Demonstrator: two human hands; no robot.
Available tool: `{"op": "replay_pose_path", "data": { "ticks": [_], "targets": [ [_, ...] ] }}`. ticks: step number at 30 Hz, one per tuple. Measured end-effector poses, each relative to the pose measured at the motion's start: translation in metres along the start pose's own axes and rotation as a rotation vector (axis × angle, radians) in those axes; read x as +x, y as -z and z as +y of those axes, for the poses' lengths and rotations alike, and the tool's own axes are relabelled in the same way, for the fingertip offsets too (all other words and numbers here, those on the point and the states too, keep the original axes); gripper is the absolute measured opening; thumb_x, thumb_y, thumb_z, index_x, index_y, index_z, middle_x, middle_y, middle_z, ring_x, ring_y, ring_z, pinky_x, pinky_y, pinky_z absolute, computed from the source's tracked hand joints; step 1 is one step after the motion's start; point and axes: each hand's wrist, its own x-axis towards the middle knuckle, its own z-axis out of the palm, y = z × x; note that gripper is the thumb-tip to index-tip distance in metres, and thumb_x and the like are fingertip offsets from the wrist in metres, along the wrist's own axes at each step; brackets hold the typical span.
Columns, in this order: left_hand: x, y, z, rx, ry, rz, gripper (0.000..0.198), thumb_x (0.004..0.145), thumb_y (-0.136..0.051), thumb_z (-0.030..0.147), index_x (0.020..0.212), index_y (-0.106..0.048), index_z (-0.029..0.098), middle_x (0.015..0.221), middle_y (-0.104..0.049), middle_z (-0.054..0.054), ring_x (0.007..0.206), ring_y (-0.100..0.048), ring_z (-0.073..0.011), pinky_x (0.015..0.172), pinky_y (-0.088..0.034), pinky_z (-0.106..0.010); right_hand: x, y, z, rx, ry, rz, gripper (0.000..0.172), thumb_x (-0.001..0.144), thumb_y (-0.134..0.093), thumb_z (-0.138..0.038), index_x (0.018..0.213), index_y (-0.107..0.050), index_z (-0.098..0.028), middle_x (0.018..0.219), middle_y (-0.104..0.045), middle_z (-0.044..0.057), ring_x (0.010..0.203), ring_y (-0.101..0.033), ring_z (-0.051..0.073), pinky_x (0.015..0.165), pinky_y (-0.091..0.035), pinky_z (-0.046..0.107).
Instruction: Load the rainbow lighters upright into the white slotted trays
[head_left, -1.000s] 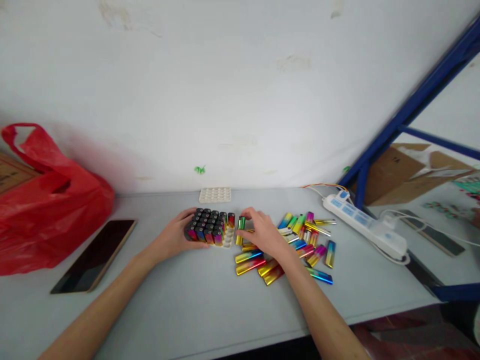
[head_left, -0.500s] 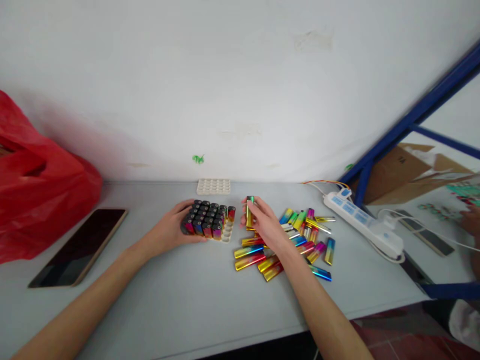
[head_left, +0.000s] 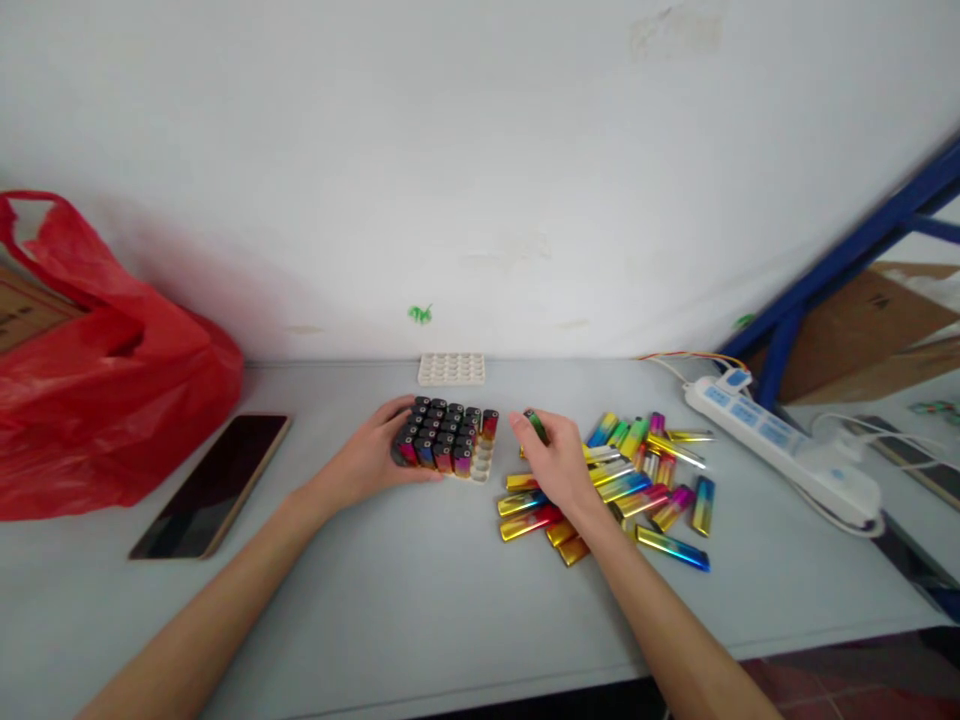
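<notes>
My left hand [head_left: 376,449] is wrapped round the left side of a white holed tray [head_left: 482,467] packed with shiny coloured tubes [head_left: 442,430]. The tubes stand upright in rows, black ends up, each with a small pale mark on top. Along the tray's right edge some holes show, with a single red-gold tube [head_left: 490,425] at the back of that column. To the right, my right hand [head_left: 556,455] grips a green tube [head_left: 535,425] with a dark end, tilted and largely hidden by the fingers. Beneath and beside this hand lies a loose pile of metallic tubes [head_left: 626,487].
A second white holed tray [head_left: 451,369] lies by the wall. At left are a phone [head_left: 214,487] and a red plastic bag [head_left: 127,400]. A white power strip [head_left: 780,450] with cables, a blue metal frame [head_left: 784,350] and a cardboard box [head_left: 862,320] are at right.
The view has swung left, so everything sits further right in it. The tube in my right hand has gone from upright and mostly visible to tilted and mostly covered. My left hand still holds the tray.
</notes>
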Motion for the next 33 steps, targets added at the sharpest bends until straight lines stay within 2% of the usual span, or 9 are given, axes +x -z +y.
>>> {"op": "replay_pose_path", "data": {
  "ticks": [6,13,16,18,23,26,28,30,33],
  "targets": [
    [0.0,-0.002,-0.002,-0.015,0.003,0.002,0.084,0.072,-0.088,0.078,0.132,-0.073,0.022,0.158,-0.064,-0.015,0.146,-0.063,-0.0438,0.132,-0.047,-0.052,-0.001,-0.001,-0.003,-0.065,0.08,0.007,0.042,0.097,-0.05,-0.051,0.066,-0.037,-0.027,0.057,-0.036,-0.007,0.059,-0.031,0.013,0.059,-0.025,0.031],
    [0.0,0.0,-0.002,-0.034,0.022,0.0,0.089,0.069,-0.09,0.08,0.135,-0.073,0.023,0.159,-0.062,-0.017,0.146,-0.063,-0.0433,0.131,-0.047,-0.053,-0.001,-0.003,-0.005,-0.054,0.06,0.025,0.056,0.1,-0.053,-0.063,0.063,-0.031,-0.026,0.057,-0.031,-0.007,0.06,-0.028,0.013,0.058,-0.024,0.03],
    [0.001,0.0,-0.003,-0.024,0.016,-0.008,0.092,0.068,-0.088,0.084,0.135,-0.073,0.022,0.158,-0.062,-0.017,0.145,-0.063,-0.0444,0.13,-0.048,-0.059,-0.001,-0.003,-0.004,-0.077,0.059,0.023,0.053,0.099,-0.052,-0.059,0.063,-0.031,-0.026,0.057,-0.031,-0.007,0.06,-0.028,0.013,0.058,-0.023,0.031],
    [0.001,0.0,-0.003,-0.021,0.015,-0.012,0.092,0.07,-0.087,0.085,0.133,-0.073,0.021,0.158,-0.062,-0.018,0.146,-0.063,-0.0446,0.131,-0.047,-0.059,-0.001,-0.003,-0.003,-0.103,0.064,0.019,0.047,0.098,-0.05,-0.053,0.063,-0.033,-0.027,0.058,-0.031,-0.007,0.06,-0.029,0.013,0.059,-0.023,0.031],
    [0.001,-0.001,-0.002,-0.001,0.004,0.0,0.089,0.07,-0.088,0.083,0.131,-0.073,0.02,0.156,-0.064,-0.019,0.144,-0.064,-0.0451,0.13,-0.049,-0.055,-0.002,-0.004,-0.001,-0.123,0.088,-0.023,0.042,0.101,-0.049,-0.05,0.067,-0.039,-0.027,0.059,-0.036,-0.006,0.059,-0.034,0.014,0.06,-0.027,0.031],
    [0.0,-0.001,-0.002,-0.004,0.005,-0.011,0.087,0.072,-0.087,0.082,0.132,-0.072,0.021,0.158,-0.063,-0.018,0.147,-0.062,-0.0442,0.131,-0.047,-0.053,-0.003,-0.002,-0.001,-0.135,0.082,-0.062,0.042,0.109,-0.05,-0.057,0.081,-0.051,-0.026,0.064,-0.049,-0.005,0.062,-0.046,0.016,0.064,-0.033,0.03],
    [0.0,-0.001,-0.002,-0.021,0.006,-0.016,0.087,0.073,-0.086,0.082,0.134,-0.072,0.022,0.159,-0.062,-0.017,0.149,-0.06,-0.0435,0.132,-0.045,-0.054,-0.004,0.001,0.0,-0.16,0.096,-0.102,0.037,0.114,-0.047,-0.056,0.094,-0.057,-0.026,0.071,-0.06,-0.003,0.068,-0.057,0.019,0.07,-0.04,0.031],
    [0.0,-0.001,0.0,-0.033,0.007,-0.012,0.089,0.072,-0.086,0.083,0.135,-0.072,0.021,0.159,-0.062,-0.018,0.148,-0.061,-0.0435,0.133,-0.044,-0.056,-0.004,0.005,0.001,-0.204,0.163,-0.15,0.032,0.118,-0.043,-0.049,0.106,-0.06,-0.026,0.085,-0.07,0.001,0.082,-0.067,0.023,0.079,-0.048,0.033],
    [0.0,-0.001,0.002,-0.031,0.0,-0.006,0.093,0.073,-0.086,0.083,0.138,-0.07,0.019,0.159,-0.062,-0.019,0.147,-0.062,-0.043,0.132,-0.046,-0.057,-0.005,0.012,0.002,-0.33,0.341,-0.203,0.029,0.119,-0.043,-0.042,0.118,-0.065,-0.023,0.114,-0.074,0.011,0.112,-0.069,0.028,0.101,-0.052,0.04]
  ]
}}
